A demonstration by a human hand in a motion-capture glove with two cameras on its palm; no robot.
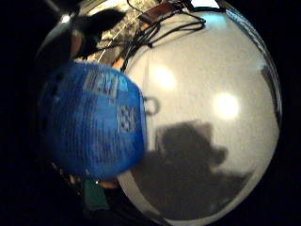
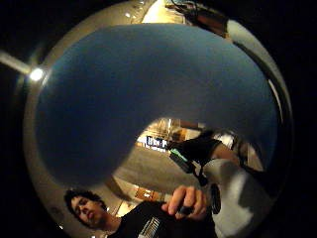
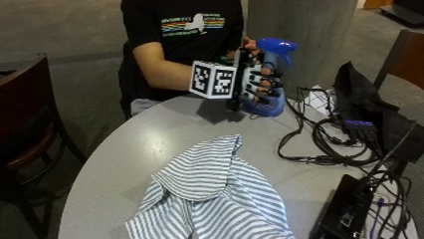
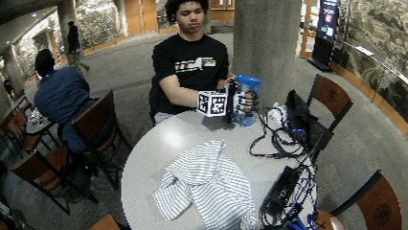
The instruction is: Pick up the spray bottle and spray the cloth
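A blue spray bottle (image 3: 273,102) is held just above the far side of the round grey table (image 3: 132,149), near the person's chest. My gloved right hand (image 3: 258,82) grips it, fingers curled round its neck under the blue trigger head (image 3: 278,47). Both palm views are filled by the bottle (image 1: 94,127) (image 2: 148,89); the little finger side shows its printed label. The person's bare hand (image 3: 248,42) touches the bottle's top from behind. A blue-and-white striped cloth (image 3: 212,199) lies crumpled on the table's near half, well apart from the bottle.
Black cables (image 3: 318,144), a black bag (image 3: 361,99) and a laptop (image 3: 348,209) crowd the table's right side. A concrete pillar (image 3: 298,25) stands behind. Wooden chairs (image 3: 26,134) flank the table at left and right.
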